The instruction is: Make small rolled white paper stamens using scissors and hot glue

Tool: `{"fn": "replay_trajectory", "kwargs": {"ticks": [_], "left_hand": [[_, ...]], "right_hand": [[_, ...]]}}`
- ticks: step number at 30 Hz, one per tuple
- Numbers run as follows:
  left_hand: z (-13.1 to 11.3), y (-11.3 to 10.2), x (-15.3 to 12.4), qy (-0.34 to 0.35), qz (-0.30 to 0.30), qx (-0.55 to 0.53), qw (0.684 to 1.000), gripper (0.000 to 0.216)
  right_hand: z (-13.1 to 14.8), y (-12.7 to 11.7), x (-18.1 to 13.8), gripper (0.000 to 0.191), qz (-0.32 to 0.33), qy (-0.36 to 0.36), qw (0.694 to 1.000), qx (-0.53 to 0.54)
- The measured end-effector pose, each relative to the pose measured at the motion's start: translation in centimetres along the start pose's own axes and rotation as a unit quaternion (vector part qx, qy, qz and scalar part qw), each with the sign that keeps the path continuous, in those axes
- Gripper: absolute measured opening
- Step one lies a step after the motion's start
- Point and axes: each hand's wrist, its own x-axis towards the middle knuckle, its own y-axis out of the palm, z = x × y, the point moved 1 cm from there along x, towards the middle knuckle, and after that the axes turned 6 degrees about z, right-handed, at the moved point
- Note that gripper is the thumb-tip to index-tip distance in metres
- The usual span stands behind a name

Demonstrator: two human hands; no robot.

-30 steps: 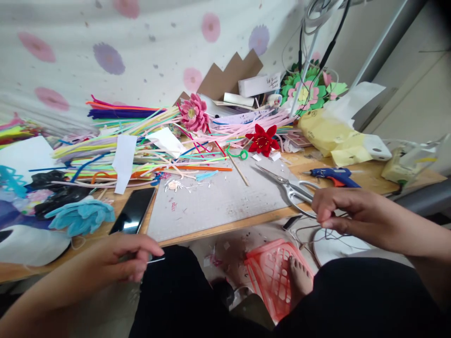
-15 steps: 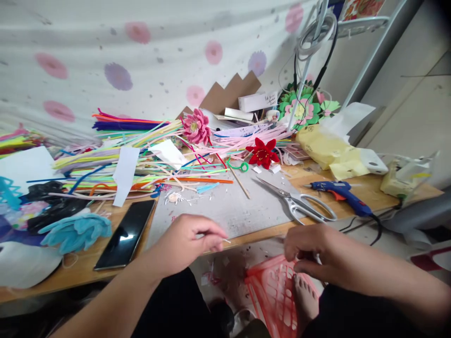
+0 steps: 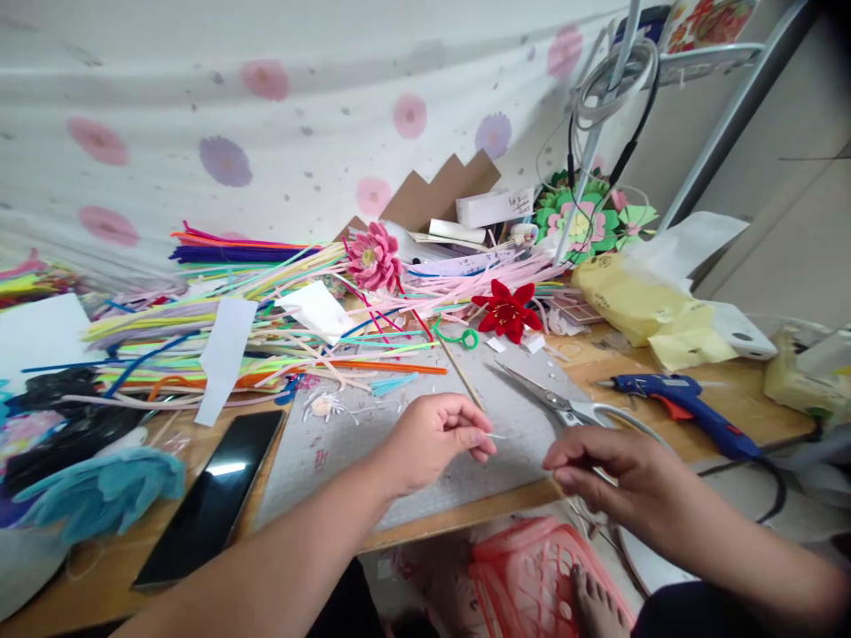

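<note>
Over the front of the grey cutting mat (image 3: 412, 496), my left hand (image 3: 442, 439) is closed in a pinch. A short, thin white strand (image 3: 495, 435) pokes out from its fingertips. My right hand (image 3: 608, 465) is at the table's front edge, thumb and fingers pressed together; whatever may be between them is too small to see. Just behind that hand lie metal scissors (image 3: 558, 400), partly covered by it. A thin wooden stick (image 3: 464, 377) lies behind my left hand. Farther left on the mat is a small bundle of white strands (image 3: 324, 405).
A black phone (image 3: 216, 496) and a blue fuzzy flower (image 3: 106, 483) lie at the left. Pipe cleaners (image 3: 160, 323) are heaped behind, near a pink flower (image 3: 373, 257) and a red flower (image 3: 507, 310). A blue glue gun (image 3: 691, 408) rests right. Below stands a pink plastic basket (image 3: 532, 567).
My left hand has moved right and slightly up over the mat, still pinching the white strand. My right hand has its fingertips turned toward the left hand. The view has shifted a little.
</note>
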Motion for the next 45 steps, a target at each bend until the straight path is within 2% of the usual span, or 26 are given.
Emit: {"fn": "replay_trajectory", "kwargs": {"ticks": [5,7,11,16,20,24,27,30,33,36,40,45], "left_hand": [[0.8,-1.0,0.4,0.039,-0.092,-0.025,0.995,0.003],[0.8,-1.0,0.3,0.043,-0.106,-0.022,0.993,0.002],[0.6,-0.9,0.2,0.037,-0.103,-0.018,0.994,0.002],[0.9,-1.1,0.3,0.044,-0.090,0.006,0.995,0.003],[0.9,-1.4,0.2,0.046,-0.086,0.021,0.995,0.003],[1.1,-1.4,0.1,0.027,-0.043,0.045,0.998,0.003],[1.2,-1.5,0.1,0.021,-0.017,0.105,0.994,0.008],[1.0,-2.2,0.3,0.034,-0.047,0.255,0.965,0.012],[0.7,-3.0,0.6,0.076,-0.071,0.441,0.891,0.016],[0.7,-3.6,0.9,0.099,-0.073,0.527,0.841,0.019],[1.0,-4.7,1.3,0.109,-0.127,0.538,0.826,0.022],[0.6,-5.5,1.4,0.146,-0.215,0.474,0.841,0.024]], "right_hand": [[-0.6,0.0,2.3,0.019,-0.038,0.019,0.997,0.071],[-0.6,0.4,3.2,0.024,-0.056,0.032,0.992,0.104],[-0.2,1.2,4.9,0.030,-0.080,0.045,0.985,0.143],[0.6,1.9,6.4,0.022,-0.063,0.035,0.986,0.148],[1.2,2.2,7.0,0.016,-0.080,0.009,0.989,0.122],[1.4,2.1,7.1,0.015,-0.095,0.002,0.990,0.109],[1.3,2.0,7.1,0.014,-0.105,0.005,0.986,0.133],[1.1,1.7,7.0,0.015,-0.101,0.017,0.979,0.174],[1.0,1.2,6.8,0.018,-0.093,0.038,0.969,0.224],[0.9,0.6,6.4,0.020,-0.098,0.047,0.956,0.271],[0.8,0.1,5.8,0.020,-0.098,0.037,0.945,0.310],[1.3,-0.1,4.9,0.018,-0.114,0.031,0.938,0.325]]}}
